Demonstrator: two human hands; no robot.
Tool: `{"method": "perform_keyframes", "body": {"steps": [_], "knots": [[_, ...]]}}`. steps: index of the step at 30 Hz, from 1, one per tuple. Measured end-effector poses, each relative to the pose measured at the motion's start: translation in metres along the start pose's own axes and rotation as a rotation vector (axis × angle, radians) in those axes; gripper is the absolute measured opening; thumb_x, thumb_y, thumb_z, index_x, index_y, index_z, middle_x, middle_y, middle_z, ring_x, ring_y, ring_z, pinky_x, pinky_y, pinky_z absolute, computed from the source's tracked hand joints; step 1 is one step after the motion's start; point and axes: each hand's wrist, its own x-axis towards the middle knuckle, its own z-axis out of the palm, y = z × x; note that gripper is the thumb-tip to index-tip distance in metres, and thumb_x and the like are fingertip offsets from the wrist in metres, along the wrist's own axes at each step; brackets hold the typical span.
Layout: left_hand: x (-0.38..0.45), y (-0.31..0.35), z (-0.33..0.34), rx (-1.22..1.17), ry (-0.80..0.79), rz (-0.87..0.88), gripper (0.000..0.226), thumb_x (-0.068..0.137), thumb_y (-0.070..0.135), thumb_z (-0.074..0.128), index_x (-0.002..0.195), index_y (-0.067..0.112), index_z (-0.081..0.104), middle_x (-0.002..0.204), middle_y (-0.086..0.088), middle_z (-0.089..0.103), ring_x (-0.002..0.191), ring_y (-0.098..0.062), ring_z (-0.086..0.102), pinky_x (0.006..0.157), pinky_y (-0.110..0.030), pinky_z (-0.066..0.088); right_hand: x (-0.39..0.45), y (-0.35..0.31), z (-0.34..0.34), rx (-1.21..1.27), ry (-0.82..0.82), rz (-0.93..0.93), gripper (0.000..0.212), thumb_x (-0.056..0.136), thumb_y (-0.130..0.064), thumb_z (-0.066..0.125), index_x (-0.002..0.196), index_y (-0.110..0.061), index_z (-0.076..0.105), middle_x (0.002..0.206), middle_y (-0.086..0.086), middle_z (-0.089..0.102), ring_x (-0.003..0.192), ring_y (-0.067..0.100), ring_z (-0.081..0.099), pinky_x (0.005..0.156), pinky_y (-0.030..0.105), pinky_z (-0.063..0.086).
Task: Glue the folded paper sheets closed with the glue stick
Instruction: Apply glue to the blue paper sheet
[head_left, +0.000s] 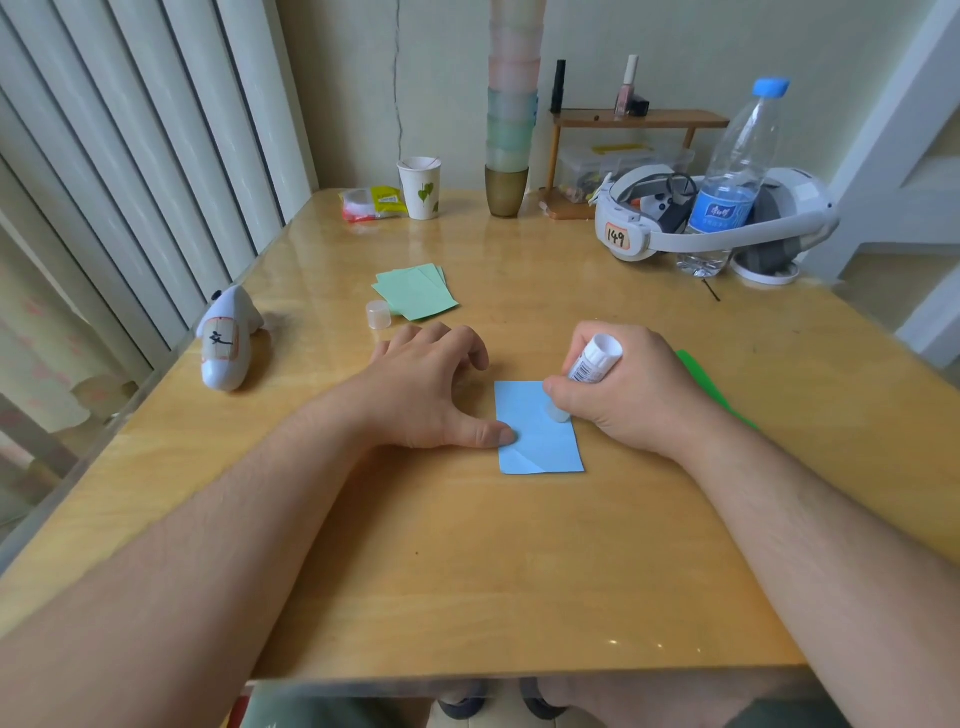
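Pale walls and vertical blinds framed the wooden worktop (467, 545). On it, at the middle, lay a folded blue paper sheet (537, 441). The left hand (426, 384) pinned the sheet's left edge with its thumb, fingers loosely curled on the wood. The right hand (618, 389) gripped the glue stick (592, 358), tip on the sheet. Green sheets (415, 291) and a clear cap (378, 314) lay just beyond.

1. I saw a glossy wooden table (467, 571).
2. On it lay blue paper (540, 441), green sheets (415, 291), a clear cap (378, 314), a paper cup (421, 187) and a water bottle (732, 176).
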Motion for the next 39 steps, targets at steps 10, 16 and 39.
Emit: {"method": "perform_keyframes", "body": {"steps": [10, 16, 39], "knots": [[0.000, 0.000, -0.002, -0.006, -0.013, -0.001, 0.081, 0.051, 0.094, 0.061, 0.114, 0.048, 0.043, 0.122, 0.015, 0.045, 0.119, -0.016, 0.035, 0.110, -0.044, 0.034, 0.007, 0.001, 0.006, 0.186, 0.176, 0.039, 0.025, 0.078, -0.029, 0.077, 0.073, -0.015, 0.056, 0.055, -0.009, 0.053, 0.053, 0.012, 0.044, 0.052, 0.029, 0.039], [-0.001, 0.002, -0.001, 0.004, -0.032, 0.002, 0.091, 0.043, 0.097, 0.061, 0.118, 0.050, 0.041, 0.124, 0.017, 0.043, 0.121, -0.016, 0.032, 0.111, -0.042, 0.030, 0.001, -0.018, 0.027, 0.134, 0.055, -0.052, 0.027, 0.079, -0.032, 0.083, 0.070, -0.020, 0.060, 0.059, -0.012, 0.060, 0.058, 0.007, 0.051, 0.055, 0.026, 0.044], [-0.003, 0.001, -0.001, -0.011, -0.032, 0.017, 0.087, 0.045, 0.097, 0.061, 0.117, 0.052, 0.040, 0.123, 0.017, 0.043, 0.123, -0.015, 0.031, 0.113, -0.042, 0.029, 0.000, 0.001, 0.003, 0.027, -0.028, -0.011, 0.023, 0.075, -0.026, 0.081, 0.070, -0.020, 0.059, 0.056, -0.011, 0.058, 0.053, 0.009, 0.046, 0.051, 0.026, 0.041]]}}
